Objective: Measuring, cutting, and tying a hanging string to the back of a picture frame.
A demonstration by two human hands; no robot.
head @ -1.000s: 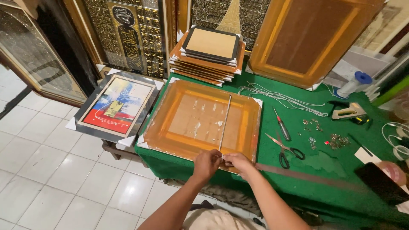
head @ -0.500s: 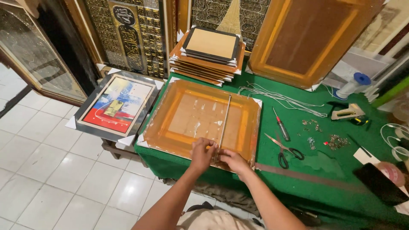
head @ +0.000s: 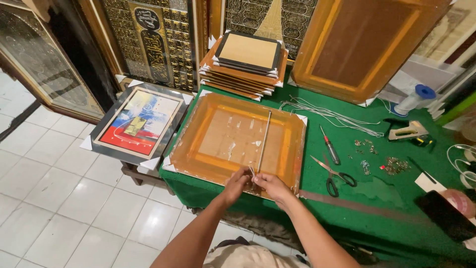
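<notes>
Cord [head: 263, 141], pale and thin, runs straight across the back of the orange-wrapped frame [head: 198, 149] lying on the green counter [head: 377, 198]. Its near end sits between the left hand [head: 237, 182] and right hand [head: 270, 184], both pinched on it at the frame's near edge. Since a second ago the hands have crept slightly up onto the frame; scissors [head: 334, 174] lie unmoved.

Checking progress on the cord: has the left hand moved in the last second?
Yes. The left hand has gone up from the near edge of the orange frame onto its border.
</notes>
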